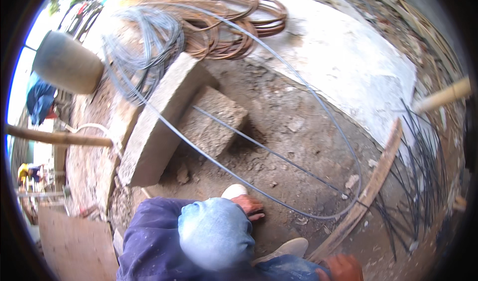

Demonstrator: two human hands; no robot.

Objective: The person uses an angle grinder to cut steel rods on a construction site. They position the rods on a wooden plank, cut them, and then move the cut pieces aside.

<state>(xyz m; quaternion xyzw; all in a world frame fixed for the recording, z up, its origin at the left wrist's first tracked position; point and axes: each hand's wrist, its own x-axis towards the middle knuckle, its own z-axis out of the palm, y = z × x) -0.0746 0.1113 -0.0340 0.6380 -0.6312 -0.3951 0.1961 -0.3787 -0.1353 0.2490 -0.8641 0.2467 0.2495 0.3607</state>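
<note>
My left hand [250,207] rests low by a pale shoe [235,191], partly hidden behind my raised knee in faded denim [216,233]. Its visible fingers stretch out slightly apart, with nothing seen in them. At the lower edge my right hand [344,267] is blurred beside my other denim-clad leg [286,267]; its fingers are smeared. Ahead of both hands, a grey wire [279,207] sweeps in a wide loop from the wire coil [149,39]. Inside that loop, a thin straight rod [269,149] runs from a rough concrete block [211,124] toward a wooden strip [368,194].
A long concrete beam [154,126] lies left of the block. Rusty wire coils [224,32] sit behind, beside a whitish sheet [338,47]. Several dark rods [420,176] lie at right, near a bamboo pole [443,95]. A grey drum [68,62] stands far left.
</note>
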